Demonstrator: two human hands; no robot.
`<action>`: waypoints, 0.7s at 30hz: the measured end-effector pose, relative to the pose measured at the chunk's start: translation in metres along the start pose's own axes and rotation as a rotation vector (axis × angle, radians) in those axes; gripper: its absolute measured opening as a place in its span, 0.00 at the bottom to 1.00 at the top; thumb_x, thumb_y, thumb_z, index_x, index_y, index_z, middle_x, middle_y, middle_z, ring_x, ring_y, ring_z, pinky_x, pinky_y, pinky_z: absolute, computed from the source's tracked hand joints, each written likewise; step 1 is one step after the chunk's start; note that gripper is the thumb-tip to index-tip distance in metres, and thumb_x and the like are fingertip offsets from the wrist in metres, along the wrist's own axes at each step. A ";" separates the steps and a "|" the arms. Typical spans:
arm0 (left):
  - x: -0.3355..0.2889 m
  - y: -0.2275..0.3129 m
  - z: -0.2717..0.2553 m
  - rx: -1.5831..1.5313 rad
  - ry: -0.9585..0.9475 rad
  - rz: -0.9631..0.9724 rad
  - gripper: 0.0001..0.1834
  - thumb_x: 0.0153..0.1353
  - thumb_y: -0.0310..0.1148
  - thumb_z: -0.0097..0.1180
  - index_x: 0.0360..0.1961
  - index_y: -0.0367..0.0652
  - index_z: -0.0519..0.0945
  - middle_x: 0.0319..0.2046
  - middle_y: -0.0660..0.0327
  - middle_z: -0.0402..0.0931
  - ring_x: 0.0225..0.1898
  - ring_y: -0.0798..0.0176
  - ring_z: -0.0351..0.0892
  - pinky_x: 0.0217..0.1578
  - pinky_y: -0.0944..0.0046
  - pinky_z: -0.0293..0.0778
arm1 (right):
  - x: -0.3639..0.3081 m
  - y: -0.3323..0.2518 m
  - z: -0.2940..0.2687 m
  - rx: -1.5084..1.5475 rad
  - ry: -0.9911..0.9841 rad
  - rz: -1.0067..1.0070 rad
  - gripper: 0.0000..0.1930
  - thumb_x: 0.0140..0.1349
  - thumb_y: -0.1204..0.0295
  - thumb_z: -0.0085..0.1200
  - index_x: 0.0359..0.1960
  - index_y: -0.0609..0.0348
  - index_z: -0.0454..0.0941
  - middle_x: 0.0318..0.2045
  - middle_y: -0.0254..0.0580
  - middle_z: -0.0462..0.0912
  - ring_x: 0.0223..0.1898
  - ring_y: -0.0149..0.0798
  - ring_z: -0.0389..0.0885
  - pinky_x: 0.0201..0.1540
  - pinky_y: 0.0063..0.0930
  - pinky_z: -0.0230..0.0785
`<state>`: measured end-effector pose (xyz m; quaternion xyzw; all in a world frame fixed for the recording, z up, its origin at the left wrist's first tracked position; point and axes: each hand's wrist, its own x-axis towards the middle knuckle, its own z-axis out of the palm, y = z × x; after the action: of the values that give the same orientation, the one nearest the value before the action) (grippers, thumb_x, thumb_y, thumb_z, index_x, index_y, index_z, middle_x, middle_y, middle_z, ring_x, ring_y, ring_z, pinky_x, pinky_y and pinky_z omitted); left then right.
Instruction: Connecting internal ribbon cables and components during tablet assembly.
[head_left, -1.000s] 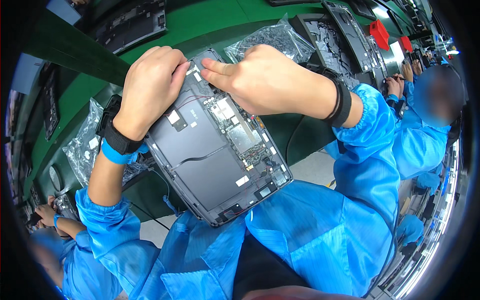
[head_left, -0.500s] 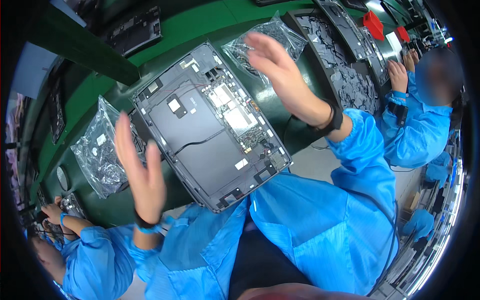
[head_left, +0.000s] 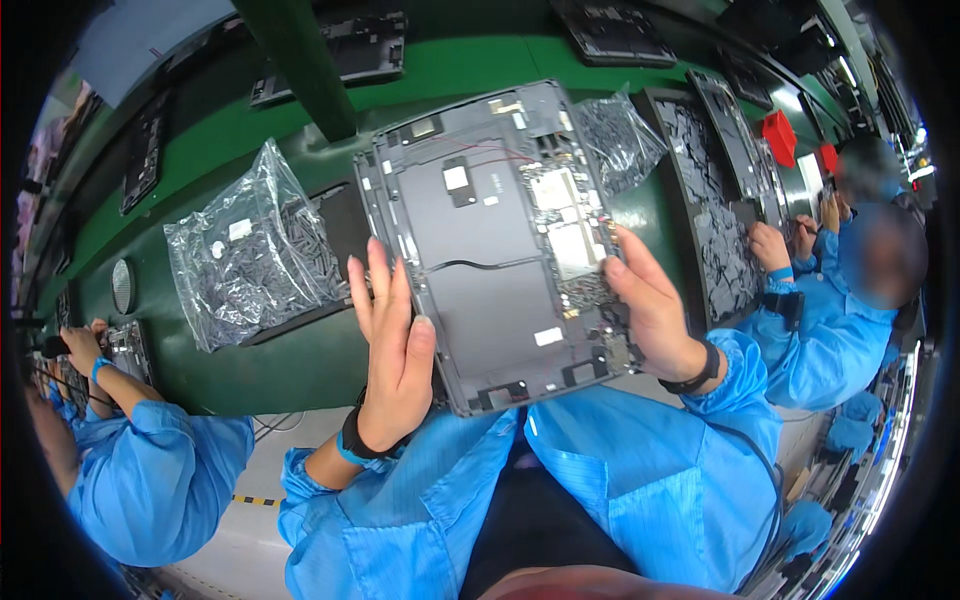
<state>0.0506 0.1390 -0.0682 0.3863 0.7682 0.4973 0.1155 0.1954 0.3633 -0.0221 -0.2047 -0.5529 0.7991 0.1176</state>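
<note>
An opened tablet-like device housing point(head_left: 475, 290), dark grey with a bare circuit board point(head_left: 565, 220) along its right side, lies in front of me. Its near end reaches past the table edge over my lap. My left hand point(head_left: 395, 350) is at the left edge of the housing, fingers stretched out and spread, with the thumb side against the rim. On the opposite edge my right hand point(head_left: 655, 315) is closed, thumb and fingertips at the rim beside the board. Part of the right fingers is hidden. A thin black cable point(head_left: 480, 264) crosses the inside of the housing.
Left of the housing, a clear plastic bag point(head_left: 255, 255) of small dark parts lies on the green table point(head_left: 240, 375); another bag point(head_left: 620, 140) is behind it. A black tray point(head_left: 700, 250) of dark pieces stands right, with a red bin point(head_left: 778, 138) beyond. Co-workers sit on both sides.
Both hands were raised and apart from the housing; now they have come down to its two side edges. The housing looks turned more upright, and the view has shifted.
</note>
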 end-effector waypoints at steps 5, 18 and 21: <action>0.067 -0.004 -0.075 -0.215 0.159 0.095 0.25 0.69 0.39 0.47 0.62 0.35 0.71 0.65 0.49 0.66 0.69 0.52 0.60 0.69 0.55 0.50 | 0.042 -0.059 -0.006 0.075 0.051 0.000 0.24 0.69 0.69 0.48 0.64 0.65 0.63 0.50 0.42 0.80 0.43 0.32 0.83 0.47 0.27 0.78; 0.330 -0.428 -0.175 -0.599 -0.050 -0.290 0.11 0.67 0.24 0.48 0.50 0.37 0.69 0.48 0.43 0.67 0.45 0.43 0.76 0.44 0.39 0.79 | 0.388 -0.016 -0.085 0.062 0.011 -0.013 0.13 0.69 0.74 0.45 0.52 0.64 0.70 0.40 0.44 0.79 0.39 0.40 0.82 0.47 0.38 0.78; 0.384 -0.331 -0.100 -0.887 0.161 -0.598 0.13 0.65 0.26 0.51 0.50 0.43 0.71 0.36 0.48 0.75 0.34 0.48 0.77 0.36 0.45 0.76 | 0.385 -0.009 -0.115 0.012 0.183 0.038 0.08 0.67 0.76 0.46 0.43 0.65 0.74 0.36 0.46 0.80 0.40 0.41 0.81 0.46 0.41 0.76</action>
<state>-0.4235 0.2752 -0.2236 0.0258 0.5674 0.7474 0.3447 -0.0946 0.6220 -0.1241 -0.2866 -0.5310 0.7825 0.1539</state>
